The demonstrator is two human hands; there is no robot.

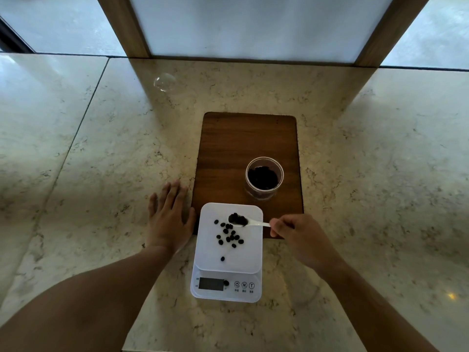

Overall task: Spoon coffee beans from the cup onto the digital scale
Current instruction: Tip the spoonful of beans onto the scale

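Pinching the handle of a white spoon (250,223), the right hand (300,240) holds its loaded bowl over the far part of the digital scale (228,252), just left of its fingers. Loose coffee beans (229,236) lie scattered on the white platform between the two hands. The left hand (168,217) rests flat and spread on the marble worktop (101,153), touching the scale's left edge. Beyond the right hand, the clear cup (264,177) of beans stands on a wooden board (247,138).
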